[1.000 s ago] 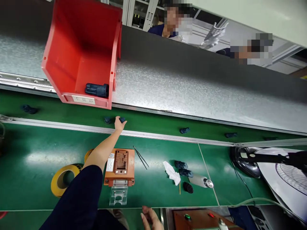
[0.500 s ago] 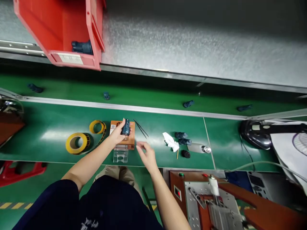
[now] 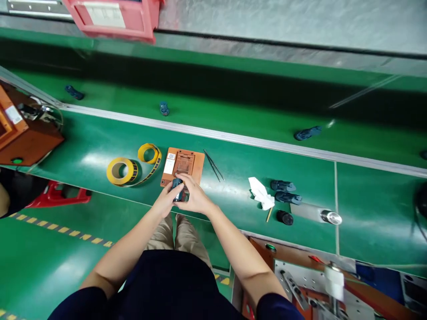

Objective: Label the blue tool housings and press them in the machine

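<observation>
Head view: dark blue plastic housing (image 3: 177,182) sits between both hands, at the orange fixture block's (image 3: 198,165) 6 o'clock end. Left hand (image 3: 164,202) pinches it from 8 o'clock, right hand (image 3: 197,195) from 3. Likely light, stiff, slightly slick; hold by the flanks. Red bin (image 3: 137,24) at 11 o'clock, interior cropped; metal-capped bottle (image 3: 308,213) at 3, contents hidden.

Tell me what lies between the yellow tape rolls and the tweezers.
The orange fixture, with the left hand and right hand overlapping its near edge, in the head view.
</observation>
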Action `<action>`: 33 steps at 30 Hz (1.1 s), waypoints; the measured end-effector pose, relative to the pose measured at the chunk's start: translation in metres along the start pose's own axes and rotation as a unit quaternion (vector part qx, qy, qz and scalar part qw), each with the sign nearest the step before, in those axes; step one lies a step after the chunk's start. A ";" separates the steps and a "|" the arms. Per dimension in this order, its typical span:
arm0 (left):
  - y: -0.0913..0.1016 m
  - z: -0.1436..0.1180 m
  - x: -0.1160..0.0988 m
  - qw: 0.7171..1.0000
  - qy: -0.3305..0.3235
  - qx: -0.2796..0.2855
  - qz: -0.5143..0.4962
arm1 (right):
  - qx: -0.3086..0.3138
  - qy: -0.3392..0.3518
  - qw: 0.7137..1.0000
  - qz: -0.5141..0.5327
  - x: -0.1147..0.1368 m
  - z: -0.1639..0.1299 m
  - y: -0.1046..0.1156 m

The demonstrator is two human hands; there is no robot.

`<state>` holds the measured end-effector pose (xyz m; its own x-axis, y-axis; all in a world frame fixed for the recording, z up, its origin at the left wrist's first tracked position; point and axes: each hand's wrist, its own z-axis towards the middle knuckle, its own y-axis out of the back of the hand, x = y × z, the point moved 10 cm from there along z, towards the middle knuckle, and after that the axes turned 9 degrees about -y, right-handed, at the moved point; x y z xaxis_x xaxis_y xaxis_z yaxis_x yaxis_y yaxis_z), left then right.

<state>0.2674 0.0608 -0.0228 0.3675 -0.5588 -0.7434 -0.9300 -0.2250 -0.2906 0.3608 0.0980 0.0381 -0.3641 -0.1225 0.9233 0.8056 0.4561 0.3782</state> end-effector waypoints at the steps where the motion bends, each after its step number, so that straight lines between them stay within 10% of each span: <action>1: 0.000 -0.002 -0.002 1.000 -0.001 0.015 0.005 | 0.004 0.003 1.000 0.000 0.001 0.000 -0.002; 8: 0.014 -0.023 0.021 0.997 0.070 0.016 0.016 | -0.014 0.007 1.000 -0.015 -0.016 0.015 0.000; 12: 0.048 -0.036 0.018 0.990 -0.070 -0.053 0.109 | -0.114 -0.009 0.991 -0.073 -0.049 0.053 0.029; 17: 0.095 -0.043 0.017 0.916 -0.202 -0.151 0.311 | -0.101 -0.003 0.984 -0.146 -0.070 0.087 0.038; 22: 0.091 -0.029 0.059 0.971 -0.109 -0.016 0.211 | -0.051 -0.006 0.987 -0.151 -0.085 0.082 0.033; 28: 0.075 -0.043 0.023 0.982 -0.126 0.067 0.124 | -0.065 0.011 0.979 -0.192 -0.092 0.070 0.023; 33: 0.039 -0.021 -0.019 0.984 -0.094 0.149 -0.023 | -0.347 -0.057 0.914 -0.202 -0.116 0.020 0.081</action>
<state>0.2239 0.0455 -0.0071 0.4281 -0.3904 -0.8150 -0.8825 0.0138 -0.4701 0.4586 0.1671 -0.0395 -0.7113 -0.0474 0.7013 0.6833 -0.2805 0.6741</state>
